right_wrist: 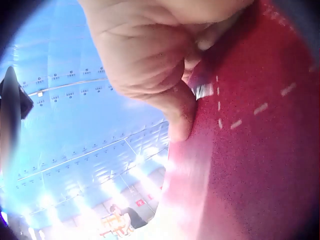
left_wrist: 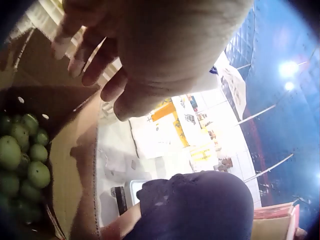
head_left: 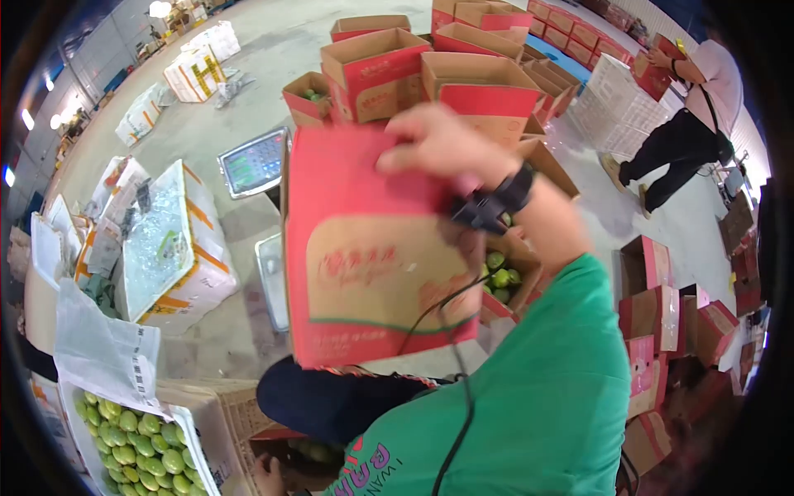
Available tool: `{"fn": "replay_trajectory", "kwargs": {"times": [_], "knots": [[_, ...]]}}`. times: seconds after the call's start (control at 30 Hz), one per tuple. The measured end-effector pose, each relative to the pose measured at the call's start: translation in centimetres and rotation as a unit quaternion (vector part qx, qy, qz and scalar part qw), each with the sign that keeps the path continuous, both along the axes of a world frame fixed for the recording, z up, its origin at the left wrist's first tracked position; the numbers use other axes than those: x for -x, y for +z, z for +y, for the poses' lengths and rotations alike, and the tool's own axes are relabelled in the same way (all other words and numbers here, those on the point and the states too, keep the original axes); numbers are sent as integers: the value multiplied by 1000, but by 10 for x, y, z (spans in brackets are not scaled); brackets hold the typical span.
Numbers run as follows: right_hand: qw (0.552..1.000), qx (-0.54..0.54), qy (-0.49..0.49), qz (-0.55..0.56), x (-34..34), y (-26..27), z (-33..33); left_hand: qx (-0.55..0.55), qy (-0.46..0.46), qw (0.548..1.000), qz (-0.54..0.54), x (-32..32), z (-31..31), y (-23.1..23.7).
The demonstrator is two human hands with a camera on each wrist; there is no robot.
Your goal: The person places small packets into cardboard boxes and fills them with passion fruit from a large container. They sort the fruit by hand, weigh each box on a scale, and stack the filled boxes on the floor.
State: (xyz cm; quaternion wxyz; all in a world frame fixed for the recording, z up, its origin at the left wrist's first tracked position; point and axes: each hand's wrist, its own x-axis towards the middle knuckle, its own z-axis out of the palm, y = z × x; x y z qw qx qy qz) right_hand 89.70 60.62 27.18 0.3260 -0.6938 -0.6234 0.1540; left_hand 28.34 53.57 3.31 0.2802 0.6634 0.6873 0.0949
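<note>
My right hand (head_left: 447,140) grips the top of a red and brown printed carton (head_left: 364,281), held up in front of my body. In the right wrist view the thumb lies against the red cardboard (right_wrist: 260,160) beside a dashed white line, with the other fingers partly hidden behind the carton's edge. Low in the head view, my left hand (head_left: 269,475) is beside an open cardboard box near my leg. The left wrist view shows its fingers extended and apart, holding nothing, above that box (left_wrist: 75,165), which has green oval fruits (left_wrist: 22,155) inside.
A white crate of green fruits (head_left: 141,446) stands at the lower left, near a foam box (head_left: 186,273) lined with plastic. A scale display (head_left: 252,163) is behind the carton. Open cartons (head_left: 372,78) crowd the far side. Another person (head_left: 695,107) stands at the right.
</note>
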Motion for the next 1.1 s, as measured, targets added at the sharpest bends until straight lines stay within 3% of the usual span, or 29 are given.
{"fn": "replay_trajectory", "kwargs": {"times": [0.07,0.1,0.13,0.17,0.2,0.23,0.27,0.3,0.33,0.37,0.4,0.43,0.47,0.5,0.53,0.57,0.63,0.67,0.7,0.73,0.77,0.8,0.83,0.87,0.9,0.93,1.0,1.07,1.1], "knots": [[999,-42,13,-32,-45,29,-26,1,-9,998,-67,13,20,-28],[991,-49,-36,-118,-58,47,-41,-22,-11,996,-91,-4,24,-16],[990,-81,-39,-105,-76,51,-52,-45,-11,993,-113,-26,31,-2],[976,-39,-68,-205,-94,60,-61,-37,-16,995,-89,-38,37,8],[947,-104,-56,-298,-116,53,-71,-28,-14,998,-63,-45,43,17],[939,-116,-34,-321,-126,46,-84,-65,-14,996,-58,-50,45,21],[942,-49,-108,-315,-135,31,-94,-100,-16,994,-48,-54,46,30],[912,-95,-78,-392,-161,4,-105,-102,7,989,-106,-54,44,38],[931,-1,-103,-351,-199,-25,-113,-127,20,987,-97,-47,39,43],[945,-10,-75,-319,-209,-56,-121,-140,73,984,-79,-36,30,48],[916,117,-123,-364,-236,-80,-133,-150,99,983,-37,-21,17,57],[955,93,-138,-244,-258,-104,-149,-168,141,975,-21,6,-1,55],[956,102,-194,-196,-327,-126,-171,-166,173,971,13,28,-24,63],[931,203,-184,-241,-366,-122,-171,-171,260,950,-22,43,-55,70],[941,199,-135,-239,-356,-120,-113,-187,330,923,-61,55,-85,77],[936,113,-71,-325,-338,-115,-74,-201,380,902,-36,70,-119,85],[876,-86,28,-474,-281,-87,-32,-243,496,828,-96,80,-193,86],[940,-96,43,-323,-208,-78,-4,-243,559,781,-137,78,-232,87],[978,-116,59,-163,-107,-59,17,-233,605,750,-130,84,-274,73],[963,-133,177,-153,2,-42,30,-226,652,713,-124,85,-318,51],[970,-110,212,-55,102,-41,43,-237,702,654,-155,71,-353,32],[937,-100,330,-52,168,-55,63,-200,740,638,-71,41,-373,30],[891,-76,447,-36,235,-69,84,-192,750,629,-65,48,-448,-34],[815,-122,562,-63,313,-81,71,-112,776,595,179,10,-455,-39],[763,-94,636,-68,366,-105,63,-140,805,554,159,-15,-491,-74],[703,-66,703,-78,419,-130,49,-32,817,538,205,-56,-479,-41],[642,95,758,-64,499,-165,-5,10,860,475,187,-107,-502,-67],[607,156,773,-95,551,-247,-17,-13,885,418,202,-140,-511,-82],[609,123,771,-141,565,-277,-23,-3,898,393,197,-149,-515,-86]]}}
